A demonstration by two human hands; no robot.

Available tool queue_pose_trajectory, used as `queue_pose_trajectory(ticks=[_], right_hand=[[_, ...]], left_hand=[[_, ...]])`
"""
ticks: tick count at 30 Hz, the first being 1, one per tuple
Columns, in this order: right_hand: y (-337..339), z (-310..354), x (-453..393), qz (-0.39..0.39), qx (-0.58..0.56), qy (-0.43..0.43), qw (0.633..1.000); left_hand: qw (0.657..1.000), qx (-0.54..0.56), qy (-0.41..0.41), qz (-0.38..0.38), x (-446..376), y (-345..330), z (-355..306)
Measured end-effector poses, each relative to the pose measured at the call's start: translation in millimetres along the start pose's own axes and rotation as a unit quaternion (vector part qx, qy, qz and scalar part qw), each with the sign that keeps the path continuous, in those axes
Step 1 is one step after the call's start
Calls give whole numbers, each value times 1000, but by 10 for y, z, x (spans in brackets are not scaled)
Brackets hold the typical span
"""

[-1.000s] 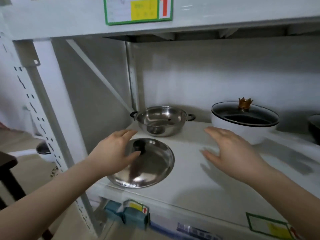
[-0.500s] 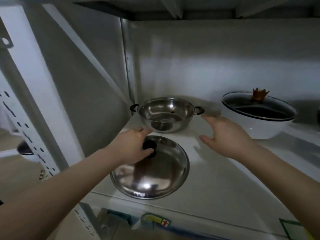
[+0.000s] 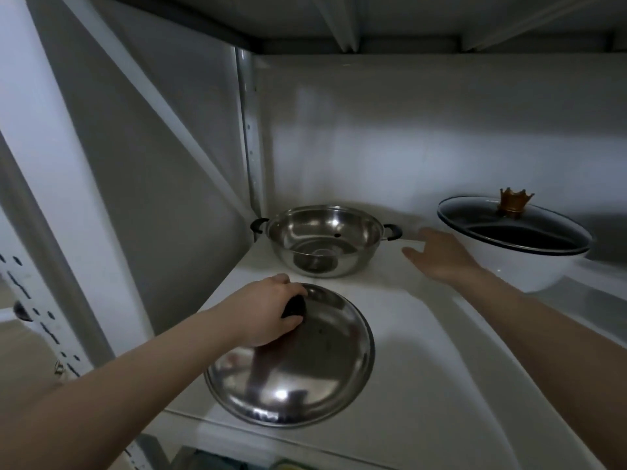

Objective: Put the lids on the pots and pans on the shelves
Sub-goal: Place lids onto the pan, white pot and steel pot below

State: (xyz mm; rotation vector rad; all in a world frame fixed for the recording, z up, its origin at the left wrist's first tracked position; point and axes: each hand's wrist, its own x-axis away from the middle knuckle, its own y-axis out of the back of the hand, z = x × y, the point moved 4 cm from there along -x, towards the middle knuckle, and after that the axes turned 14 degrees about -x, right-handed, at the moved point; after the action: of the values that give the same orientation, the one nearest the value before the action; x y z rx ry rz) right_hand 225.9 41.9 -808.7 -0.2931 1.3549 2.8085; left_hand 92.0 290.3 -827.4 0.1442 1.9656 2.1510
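A round steel lid [image 3: 305, 368] lies flat on the white shelf [image 3: 424, 368], near its front edge. My left hand [image 3: 268, 310] is closed around the lid's black knob. Behind it, in the back left corner, stands an uncovered steel pot [image 3: 322, 242] with two black handles. My right hand [image 3: 437, 256] hovers open and flat over the shelf, just right of that pot and apart from it. Further right sits a white pot [image 3: 529, 269] covered by a glass lid with a gold crown knob [image 3: 515, 201].
The shelf's white upright post [image 3: 61, 205] and a diagonal brace [image 3: 163, 106] close off the left side. The shelf above [image 3: 373, 22] hangs low overhead. A grey wall backs the shelf.
My left hand went from resting open over the lid to gripping its knob. My right hand reached further back beside the steel pot. The view moved closer in under the upper shelf.
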Motion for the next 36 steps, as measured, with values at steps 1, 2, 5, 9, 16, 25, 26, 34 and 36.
queue_pose_trajectory(ticks=[1,2,5,9,16,25,26,34,36], right_hand=[[-15,16,-88,-14,-24,-13,1000],[-34,22,-187,-27,-53,-29,998],[-178,0,-472,-33,-142,-87,985],[-486,-103,-755,-47,-330,-198,922],[-827,-237,-1045,-38,-441,-206,873],[-769,-48,-913,-37,-478,-210,852],[-761,-37,-893,-36,-481,-210,850],[-689,-3,-785,-27,-521,-177,835],[-744,-28,-830,-21,-529,-192,826]], left_hand=[[1000,-3,-4,-4,0,3,-4],[1000,-5,-7,-8,2,6,-5],[1000,-6,-12,-23,13,25,-12],[1000,-4,-12,-26,13,26,-18],[999,-7,-12,-37,21,0,-19],[994,-25,-33,-98,312,553,28],[994,-32,-43,-92,359,673,48],[972,-47,5,-231,-183,1451,203],[969,-39,17,-242,-538,1422,266]])
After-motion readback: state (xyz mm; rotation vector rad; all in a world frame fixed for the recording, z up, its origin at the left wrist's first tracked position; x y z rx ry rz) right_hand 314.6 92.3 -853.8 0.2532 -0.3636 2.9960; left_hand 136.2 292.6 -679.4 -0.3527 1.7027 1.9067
